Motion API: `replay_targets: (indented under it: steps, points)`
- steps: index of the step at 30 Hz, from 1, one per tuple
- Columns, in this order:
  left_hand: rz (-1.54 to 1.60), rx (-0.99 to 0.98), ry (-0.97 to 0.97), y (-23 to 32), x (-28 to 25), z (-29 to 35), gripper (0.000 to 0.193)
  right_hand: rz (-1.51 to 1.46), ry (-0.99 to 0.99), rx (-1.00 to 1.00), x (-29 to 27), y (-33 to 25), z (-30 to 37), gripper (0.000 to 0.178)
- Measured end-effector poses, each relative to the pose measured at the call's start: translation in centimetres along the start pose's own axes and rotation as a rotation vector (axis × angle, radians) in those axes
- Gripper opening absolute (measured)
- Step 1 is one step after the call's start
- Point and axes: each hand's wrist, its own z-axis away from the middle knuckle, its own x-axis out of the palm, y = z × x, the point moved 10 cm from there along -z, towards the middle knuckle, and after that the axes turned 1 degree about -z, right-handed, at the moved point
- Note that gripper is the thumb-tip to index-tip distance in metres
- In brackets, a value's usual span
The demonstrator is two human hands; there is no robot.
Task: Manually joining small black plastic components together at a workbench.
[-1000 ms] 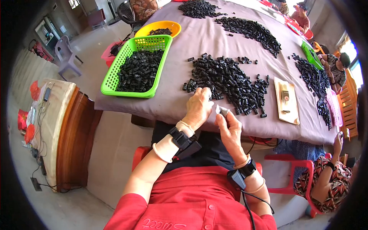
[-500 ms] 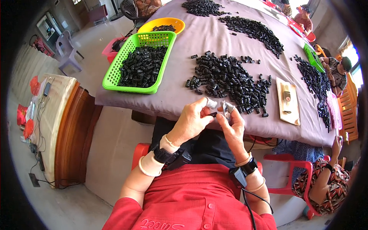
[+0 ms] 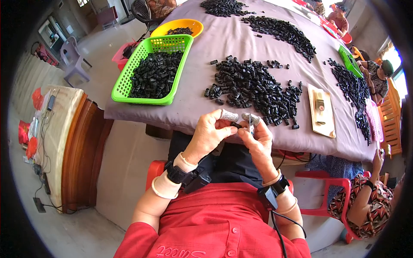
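Observation:
At the near table edge, my left hand [image 3: 208, 134] pinches a small black plastic part [image 3: 235, 125] between thumb and fingers. My right hand [image 3: 260, 142] is close against it, closed round a thin grey blade-like tool [image 3: 251, 124]; its exact kind is too small to make out. Silvery-grey wrapping covers an index fingertip on each hand. Just beyond my hands lies a broad pile of black cylindrical plastic parts [image 3: 258, 88]. Left of the pile, a green plastic basket [image 3: 116, 88] holds many similar parts.
A yellow bowl [image 3: 198, 28] with small dark pieces sits behind the basket. Right of the pile lies a wooden board [image 3: 327, 124] with a small block on it. Other black piles [image 3: 286, 36] spread across the cloth-covered table [image 3: 193, 81]. Co-workers sit along the right side.
My hands have shifted slightly, and the wrapped fingertips now point toward each other above the black part. The view has moved a little; the black part stays between my hands.

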Motion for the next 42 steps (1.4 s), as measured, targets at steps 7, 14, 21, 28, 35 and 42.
replay_targets:
  steps: [7, 14, 21, 28, 35, 42]
  points:
    - [0.176, -0.066, -0.014, 0.0, 0.5, 0.2, 0.023, -0.035, -0.016, 0.02, 0.5, -0.2, 0.1, 0.039]
    - [0.269, -0.129, 0.001, -0.6, 0.2, 0.3, 0.023, -0.055, -0.022, 0.112, 0.5, 0.4, 0.3, 0.039]
    - [0.212, -0.131, -0.007, -0.8, 0.0, 0.4, 0.025, -0.072, -0.007, 0.15, 0.4, 0.9, 0.4, 0.037]
    - [0.188, -0.141, -0.01, -0.4, 0.2, 0.4, 0.025, -0.078, -0.021, 0.156, 0.5, 0.9, 0.3, 0.034]
    - [0.147, -0.127, -0.021, -0.4, 0.2, 0.4, 0.021, -0.118, -0.065, 0.164, 0.9, 1.2, 0.2, 0.03]
    - [0.082, -0.174, -0.057, -0.1, 0.6, 0.6, 0.02, -0.153, -0.093, 0.172, 1.4, 1.3, 0.3, 0.027]
